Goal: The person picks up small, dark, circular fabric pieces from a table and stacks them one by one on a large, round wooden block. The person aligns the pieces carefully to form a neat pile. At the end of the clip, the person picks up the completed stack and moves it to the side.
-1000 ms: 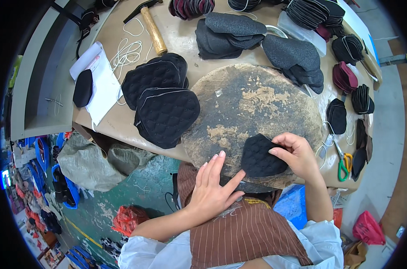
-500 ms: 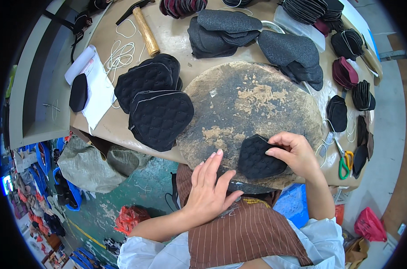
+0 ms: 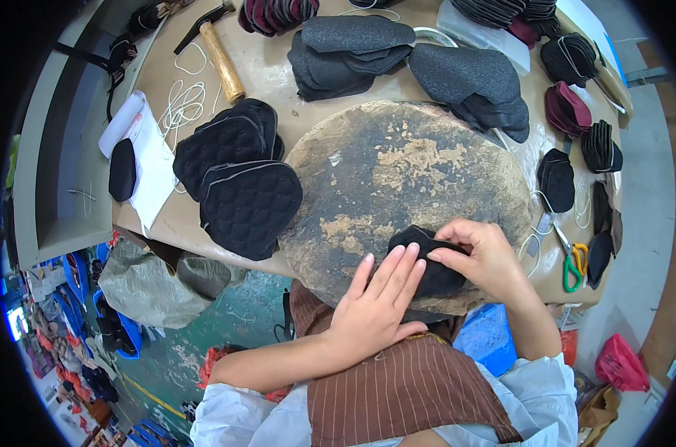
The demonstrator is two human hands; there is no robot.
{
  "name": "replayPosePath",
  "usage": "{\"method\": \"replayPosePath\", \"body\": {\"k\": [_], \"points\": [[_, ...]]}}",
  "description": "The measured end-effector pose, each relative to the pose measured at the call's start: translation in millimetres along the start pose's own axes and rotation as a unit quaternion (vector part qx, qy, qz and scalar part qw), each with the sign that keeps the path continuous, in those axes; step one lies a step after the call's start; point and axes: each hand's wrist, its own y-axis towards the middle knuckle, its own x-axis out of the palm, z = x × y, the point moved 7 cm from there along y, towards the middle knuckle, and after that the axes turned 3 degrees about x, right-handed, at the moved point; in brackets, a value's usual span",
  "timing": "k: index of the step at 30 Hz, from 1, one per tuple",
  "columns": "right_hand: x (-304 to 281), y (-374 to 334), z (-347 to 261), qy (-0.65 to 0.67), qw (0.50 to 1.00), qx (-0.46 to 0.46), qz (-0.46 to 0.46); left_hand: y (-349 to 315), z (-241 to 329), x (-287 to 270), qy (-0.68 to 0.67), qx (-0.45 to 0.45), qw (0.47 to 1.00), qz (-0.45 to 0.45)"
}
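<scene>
A black quilted fabric piece (image 3: 444, 281) lies near the front edge of a round, worn wooden block (image 3: 368, 171). My right hand (image 3: 481, 258) pinches its upper right edge between thumb and fingers, lifting that edge a little. My left hand (image 3: 379, 298) rests flat on the piece's left part with fingers stretched out, covering some of it. Left of the block, stacks of similar black quilted pieces (image 3: 252, 201) overlap one another on the table.
Folded dark grey sheets (image 3: 353, 48) lie behind the block. A wooden-handled hammer (image 3: 222, 63) and white cord (image 3: 182, 104) are at the back left. Scissors with green and orange handles (image 3: 574, 267) lie right, near tied bundles of dark pieces (image 3: 601, 147).
My left hand has moved right and forward from beside the fabric piece onto it. My right hand keeps its pinch, shifted slightly left, and the piece's edge now bends up.
</scene>
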Motion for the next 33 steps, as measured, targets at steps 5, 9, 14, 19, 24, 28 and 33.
{"method": "replayPosePath", "body": {"k": [5, 9, 14, 19, 24, 28, 33], "points": [[-25.2, -9.6, 14.3, -0.134, 0.985, 0.103, 0.026, 12.5, 6.2, 3.2, -0.014, -0.033, 0.999, -0.039], [-26.2, -8.0, 3.2, -0.177, 0.983, 0.036, 0.028, 46.6, 5.8, -7.5, -0.066, -0.001, 0.998, -0.020], [-21.8, -36.8, -1.4, -0.145, 0.972, -0.143, 0.114, 21.9, -24.1, -37.2, -0.200, -0.030, 0.964, 0.171], [1.0, -59.8, -27.6, -0.092, 0.942, -0.300, 0.116, -11.8, -48.7, -51.3, -0.451, -0.160, 0.857, 0.192], [-13.2, -64.0, 5.9, -0.006, 0.949, -0.230, 0.216, -53.8, -126.2, -130.6, -0.355, -0.209, 0.771, 0.486], [-28.4, -77.9, 40.4, 0.034, 0.943, -0.200, 0.264, -61.5, -131.7, -170.1, 0.162, -0.245, 0.844, 0.449], [-29.1, -93.5, 70.9, 0.143, 0.931, -0.121, 0.315, 1.2, -124.5, -166.3, 0.109, -0.091, 0.934, 0.328]]}}
